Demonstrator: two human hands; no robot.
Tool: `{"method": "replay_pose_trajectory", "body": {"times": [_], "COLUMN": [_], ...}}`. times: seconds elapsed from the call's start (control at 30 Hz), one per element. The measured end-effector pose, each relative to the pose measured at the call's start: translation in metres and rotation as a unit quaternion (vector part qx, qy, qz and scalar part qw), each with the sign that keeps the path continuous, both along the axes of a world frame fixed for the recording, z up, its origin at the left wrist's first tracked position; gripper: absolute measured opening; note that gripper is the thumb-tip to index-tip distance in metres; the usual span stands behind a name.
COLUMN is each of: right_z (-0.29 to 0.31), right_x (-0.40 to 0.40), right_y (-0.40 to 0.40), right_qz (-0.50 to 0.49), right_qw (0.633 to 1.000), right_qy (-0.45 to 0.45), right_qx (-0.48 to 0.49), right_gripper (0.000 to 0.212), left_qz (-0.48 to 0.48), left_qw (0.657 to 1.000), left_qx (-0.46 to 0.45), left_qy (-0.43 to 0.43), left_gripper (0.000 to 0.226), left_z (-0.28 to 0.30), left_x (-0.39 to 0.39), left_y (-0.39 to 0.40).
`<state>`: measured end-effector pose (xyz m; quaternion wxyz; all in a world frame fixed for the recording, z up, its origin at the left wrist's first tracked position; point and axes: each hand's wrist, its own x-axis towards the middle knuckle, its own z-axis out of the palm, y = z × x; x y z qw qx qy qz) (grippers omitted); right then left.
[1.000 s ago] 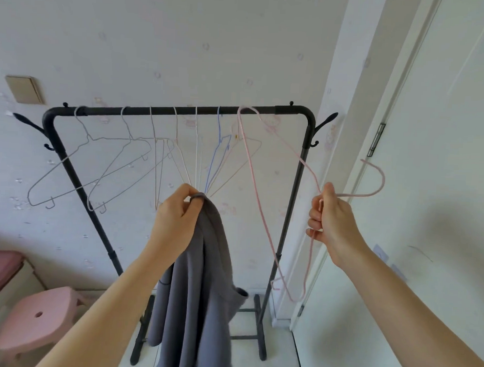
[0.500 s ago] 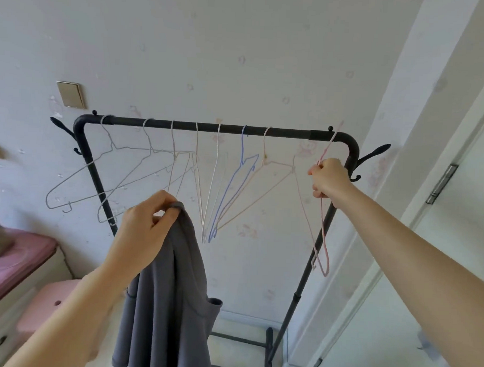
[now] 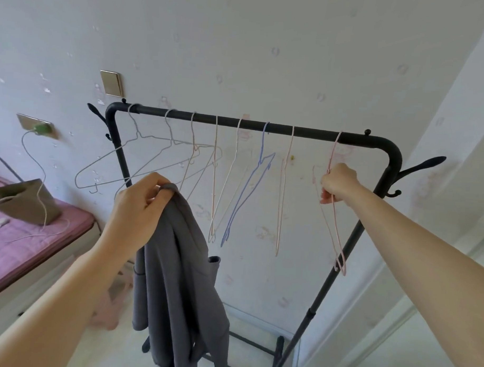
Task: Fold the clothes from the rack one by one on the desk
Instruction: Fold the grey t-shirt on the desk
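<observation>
At eleven o'clock from the picture's centre in the head view, the left hand [image 3: 137, 210] grips the bunched top of a grey garment [image 3: 177, 277], which hangs limp in long soft folds before the black rack [image 3: 305, 132]. Toward two o'clock the right hand [image 3: 338, 184] pinches a pink hanger [image 3: 333, 214] hooked on the rail. Judged from this, the hanger is being parked; next comes letting go and carrying the garment to the desk, which is not in view.
</observation>
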<state>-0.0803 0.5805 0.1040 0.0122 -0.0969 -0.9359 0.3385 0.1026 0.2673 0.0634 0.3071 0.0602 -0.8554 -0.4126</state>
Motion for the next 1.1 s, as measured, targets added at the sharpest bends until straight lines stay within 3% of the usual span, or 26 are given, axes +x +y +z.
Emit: {"method": "replay_pose_trajectory", "body": {"times": [0.07, 0.23, 0.37, 0.47, 0.57, 0.7, 0.9, 1.0, 1.1], "right_z": [-0.005, -0.008, -0.014, -0.020, -0.038, -0.076, -0.102, -0.101, -0.103], "right_x": [0.002, 0.026, 0.050, 0.080, 0.103, 0.114, 0.128, 0.142, 0.159], "right_y": [0.001, -0.014, -0.047, -0.077, -0.106, -0.144, -0.205, -0.232, -0.252], "right_qz": [0.017, 0.075, 0.165, 0.228, 0.344, 0.472, 0.563, 0.617, 0.626], "right_qw": [0.999, 0.969, 0.952, 0.958, 0.932, 0.879, 0.812, 0.766, 0.752], "right_qy": [0.010, 0.122, 0.197, 0.154, 0.115, 0.034, -0.079, -0.165, -0.206], "right_qx": [0.027, 0.204, 0.166, 0.075, 0.029, 0.058, 0.132, 0.074, -0.009], "right_gripper": [0.020, 0.016, 0.009, 0.030, 0.036, 0.046, 0.077, 0.053, 0.027], "left_qz": [0.007, 0.012, 0.011, 0.025, 0.049, 0.080, 0.133, 0.191, 0.256], "left_qw": [1.000, 1.000, 1.000, 1.000, 0.999, 0.995, 0.979, 0.965, 0.949], "left_qx": [-0.008, -0.004, -0.001, 0.004, -0.001, -0.002, -0.012, -0.034, -0.039], "left_qy": [-0.004, -0.009, -0.007, 0.004, 0.018, 0.066, 0.152, 0.177, 0.180], "left_gripper": [0.014, 0.014, 0.014, 0.014, 0.014, 0.015, 0.016, 0.015, 0.017], "left_z": [0.000, 0.002, 0.009, 0.016, 0.023, 0.034, 0.058, 0.065, 0.064], "left_x": [-0.003, -0.007, -0.006, 0.000, 0.008, 0.030, 0.093, 0.131, 0.167], "left_y": [0.001, 0.000, -0.001, -0.004, -0.009, -0.023, -0.051, -0.075, -0.098]}}
